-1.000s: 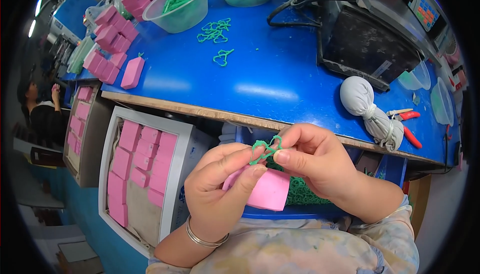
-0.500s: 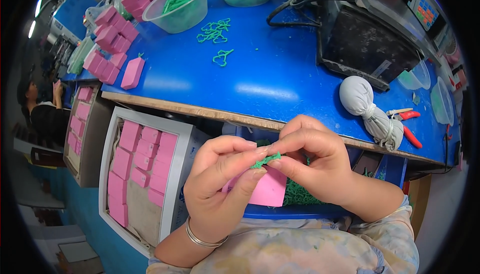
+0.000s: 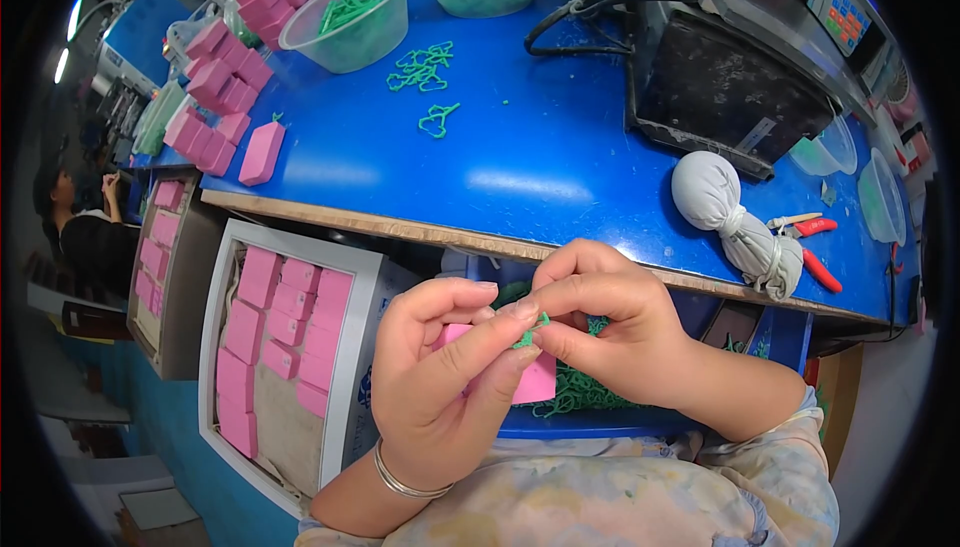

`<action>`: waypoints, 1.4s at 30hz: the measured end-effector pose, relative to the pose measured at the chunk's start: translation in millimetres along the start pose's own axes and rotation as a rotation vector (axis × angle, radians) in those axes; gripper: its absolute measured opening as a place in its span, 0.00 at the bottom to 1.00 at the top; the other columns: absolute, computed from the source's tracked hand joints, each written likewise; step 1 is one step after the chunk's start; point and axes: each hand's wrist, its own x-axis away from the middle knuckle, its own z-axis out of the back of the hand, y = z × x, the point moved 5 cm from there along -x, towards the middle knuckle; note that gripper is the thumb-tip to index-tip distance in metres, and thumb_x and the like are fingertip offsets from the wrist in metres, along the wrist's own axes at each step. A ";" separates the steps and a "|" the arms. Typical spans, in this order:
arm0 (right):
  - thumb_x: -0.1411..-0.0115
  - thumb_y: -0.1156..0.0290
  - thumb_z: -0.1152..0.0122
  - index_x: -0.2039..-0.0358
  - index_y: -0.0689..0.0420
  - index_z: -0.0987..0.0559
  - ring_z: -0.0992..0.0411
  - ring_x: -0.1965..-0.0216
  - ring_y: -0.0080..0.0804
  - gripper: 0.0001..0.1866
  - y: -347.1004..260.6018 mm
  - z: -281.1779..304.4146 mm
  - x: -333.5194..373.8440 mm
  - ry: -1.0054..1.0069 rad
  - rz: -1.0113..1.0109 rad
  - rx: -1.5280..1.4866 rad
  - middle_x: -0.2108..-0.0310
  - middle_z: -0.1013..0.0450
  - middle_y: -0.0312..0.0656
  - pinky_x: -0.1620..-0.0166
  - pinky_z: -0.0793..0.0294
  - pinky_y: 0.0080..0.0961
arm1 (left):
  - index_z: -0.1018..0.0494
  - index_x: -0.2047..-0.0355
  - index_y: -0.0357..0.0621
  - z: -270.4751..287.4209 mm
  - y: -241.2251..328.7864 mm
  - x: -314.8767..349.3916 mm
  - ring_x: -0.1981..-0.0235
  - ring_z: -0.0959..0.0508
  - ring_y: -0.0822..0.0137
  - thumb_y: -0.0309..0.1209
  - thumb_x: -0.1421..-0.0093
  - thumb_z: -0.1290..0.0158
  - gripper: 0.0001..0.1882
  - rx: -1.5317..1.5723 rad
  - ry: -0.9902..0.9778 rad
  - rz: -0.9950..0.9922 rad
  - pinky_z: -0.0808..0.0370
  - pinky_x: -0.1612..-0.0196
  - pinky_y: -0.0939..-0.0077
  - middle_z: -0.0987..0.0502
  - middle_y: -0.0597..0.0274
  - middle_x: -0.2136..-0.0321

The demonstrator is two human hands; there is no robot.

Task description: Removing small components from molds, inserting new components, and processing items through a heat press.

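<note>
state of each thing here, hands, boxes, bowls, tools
left hand: fingers holding a pink box
right hand: fingers pinching a green piece at the box
tray: holds flat pink boxes
bowl: upright, holds green pieces
white bag: tied shut, lying on the table
cutters: lying flat

Left hand [image 3: 440, 377] raised below the chest, palm turned inward, fingers curled, thumb and forefinger pinched, right hand [image 3: 610, 322] meeting it fingertip to fingertip (knuckles up), both forearms entering from the lower edge, bangle on left wrist.
</note>
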 end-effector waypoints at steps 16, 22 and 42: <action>0.52 0.79 0.38 0.65 0.55 0.20 0.33 0.72 0.24 0.12 0.4 2.9 -2.0 0.000 0.099 0.112 0.68 0.32 0.37 0.72 0.33 0.18 | 0.25 0.61 0.37 4.5 -0.4 3.6 0.71 0.30 0.72 0.18 0.50 0.44 0.14 -0.023 0.046 -0.001 0.32 0.70 0.84 0.35 0.54 0.61; 0.54 0.78 0.36 0.66 0.58 0.21 0.30 0.74 0.30 0.12 -22.4 10.0 -2.1 0.055 0.379 0.290 0.71 0.30 0.40 0.74 0.32 0.22 | 0.26 0.61 0.34 10.5 -2.5 6.3 0.71 0.30 0.73 0.17 0.50 0.45 0.14 0.033 0.067 -0.004 0.32 0.70 0.85 0.36 0.54 0.61; 0.59 0.79 0.36 0.67 0.59 0.22 0.30 0.78 0.33 0.15 -30.3 11.8 -0.1 0.115 0.606 0.522 0.73 0.30 0.41 0.79 0.33 0.24 | 0.26 0.62 0.35 12.1 -3.2 8.9 0.69 0.29 0.71 0.17 0.50 0.45 0.13 -0.009 0.088 -0.016 0.30 0.67 0.83 0.36 0.52 0.60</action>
